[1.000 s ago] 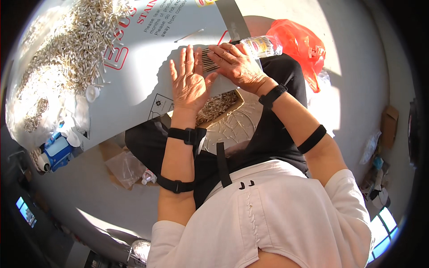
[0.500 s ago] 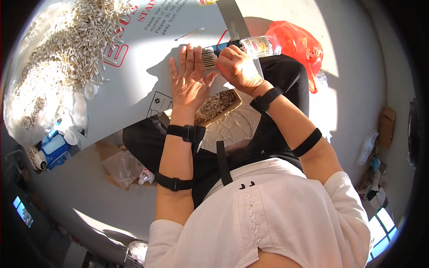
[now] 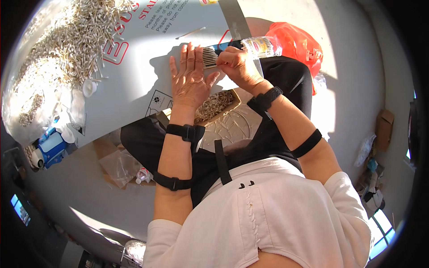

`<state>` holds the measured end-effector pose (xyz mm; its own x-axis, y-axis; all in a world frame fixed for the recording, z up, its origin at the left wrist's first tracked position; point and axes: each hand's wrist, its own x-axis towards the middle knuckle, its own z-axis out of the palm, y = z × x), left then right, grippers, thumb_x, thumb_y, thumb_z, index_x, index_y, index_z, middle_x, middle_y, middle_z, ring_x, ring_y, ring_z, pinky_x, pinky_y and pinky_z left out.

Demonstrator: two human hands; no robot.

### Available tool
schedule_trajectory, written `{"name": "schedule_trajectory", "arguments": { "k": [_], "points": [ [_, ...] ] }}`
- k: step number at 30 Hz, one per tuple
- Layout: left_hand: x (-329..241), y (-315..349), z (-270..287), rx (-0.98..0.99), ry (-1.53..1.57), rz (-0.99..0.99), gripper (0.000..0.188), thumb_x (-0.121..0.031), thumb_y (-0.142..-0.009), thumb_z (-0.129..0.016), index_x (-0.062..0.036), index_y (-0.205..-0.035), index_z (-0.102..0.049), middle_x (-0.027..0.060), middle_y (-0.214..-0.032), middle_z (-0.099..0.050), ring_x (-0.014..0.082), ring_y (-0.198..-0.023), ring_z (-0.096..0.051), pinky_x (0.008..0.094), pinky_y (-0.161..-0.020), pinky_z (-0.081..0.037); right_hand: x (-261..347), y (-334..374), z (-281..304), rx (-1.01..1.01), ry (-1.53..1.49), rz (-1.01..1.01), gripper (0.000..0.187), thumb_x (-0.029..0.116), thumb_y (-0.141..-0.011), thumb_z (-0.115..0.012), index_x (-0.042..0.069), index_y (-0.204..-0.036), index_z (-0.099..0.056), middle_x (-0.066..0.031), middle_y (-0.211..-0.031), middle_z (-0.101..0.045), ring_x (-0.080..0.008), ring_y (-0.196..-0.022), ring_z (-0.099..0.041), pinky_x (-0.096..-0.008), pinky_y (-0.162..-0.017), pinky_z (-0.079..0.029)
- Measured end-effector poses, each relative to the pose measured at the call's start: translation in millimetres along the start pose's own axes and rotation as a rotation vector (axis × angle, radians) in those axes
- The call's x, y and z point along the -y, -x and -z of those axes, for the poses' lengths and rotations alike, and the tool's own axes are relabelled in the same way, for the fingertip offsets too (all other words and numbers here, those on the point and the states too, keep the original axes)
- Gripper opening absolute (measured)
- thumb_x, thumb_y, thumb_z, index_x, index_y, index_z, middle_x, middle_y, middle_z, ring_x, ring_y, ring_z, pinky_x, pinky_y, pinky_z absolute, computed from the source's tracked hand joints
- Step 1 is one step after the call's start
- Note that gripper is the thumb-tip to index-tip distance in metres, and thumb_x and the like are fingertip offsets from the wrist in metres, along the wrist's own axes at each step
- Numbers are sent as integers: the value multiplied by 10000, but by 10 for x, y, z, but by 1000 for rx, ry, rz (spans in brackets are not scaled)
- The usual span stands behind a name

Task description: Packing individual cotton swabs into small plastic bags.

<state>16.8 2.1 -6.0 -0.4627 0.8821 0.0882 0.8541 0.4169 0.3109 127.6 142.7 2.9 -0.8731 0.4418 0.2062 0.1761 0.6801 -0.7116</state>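
My left hand [image 3: 190, 80] lies flat on the grey printed board, its fingers stretched out and its fingertips beside a row of cotton swabs [image 3: 209, 58]. The swabs lie side by side in a neat band between my two hands. At the band's right end my right hand [image 3: 241, 69] is closed, thumb and fingers pinched together. What sits inside that pinch is hidden. Just beyond its knuckles lies a clear packet of cotton swabs [image 3: 258, 46] with a red and yellow label. One loose swab [image 3: 191, 33] rests on the board above my left fingertips.
A large heap of cotton swabs [image 3: 67, 49] in clear plastic covers the board's [image 3: 129, 85] left side. Below the board's near edge stands an open box of swabs [image 3: 219, 105]. A red plastic bag [image 3: 299, 47] lies at the right, a blue-and-white bottle-like object [image 3: 51, 145] at lower left.
Both hands stay in nearly the same place. The right hand has shifted very slightly at the end of the swab row; the left remains flat.
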Motion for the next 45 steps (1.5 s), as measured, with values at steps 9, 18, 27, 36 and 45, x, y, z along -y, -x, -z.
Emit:
{"name": "schedule_trajectory", "arguments": {
  "k": [9, 18, 27, 36, 45],
  "points": [
    [8, 3, -39, -16, 5, -7, 844, -561, -895, -539, -114, -1533, -215, 107, -1588, -225, 270, -1475, -191, 543, -1175, -105, -33, -44, -8, 61, -1, -113, 52, 100, -746, -666, 91, -725, -620, -73, -766, -599, -304, -741, -627, -403, -663, -501],
    [19, 11, -56, -7, -43, -17, 768, -482, -919, -549, -70, -1505, -274, 125, -1584, -228, 264, -1477, -179, 537, -1180, -107, 83, -188, 128, 123, -32, -200, 375, 40, -709, -729, 49, -1079, -669, -112, -809, -646, -280, -790, -656, -388, -729, -522],
    [-30, -11, -61, -24, -13, -13, 754, -450, -921, -563, -47, -1496, -287, 152, -1577, -236, 289, -1474, -184, 527, -1182, -121, 6, -222, 158, 166, 14, -125, 461, 47, -742, -751, 55, -1193, -657, -88, -770, -609, -204, -699, -608, -334, -664, -499],
    [-53, -11, -41, -13, -34, 0, 768, -464, -933, -529, -40, -1510, -250, 158, -1583, -219, 294, -1478, -171, 505, -1187, -117, -315, 14, 581, -341, 510, 30, 421, 272, -866, -670, 166, -1267, -598, -104, -1276, -566, -334, -1225, -498, -471, -1014, -383],
    [-344, -141, -180, -26, -10, 25, 775, -476, -940, -516, -60, -1523, -220, 146, -1588, -205, 308, -1477, -167, 515, -1187, -121, -682, 254, 499, -124, 222, -84, 419, 328, -991, -484, 217, -1394, -499, -185, -1456, -389, -370, -1363, -344, -484, -1108, -297]
  ]
}}
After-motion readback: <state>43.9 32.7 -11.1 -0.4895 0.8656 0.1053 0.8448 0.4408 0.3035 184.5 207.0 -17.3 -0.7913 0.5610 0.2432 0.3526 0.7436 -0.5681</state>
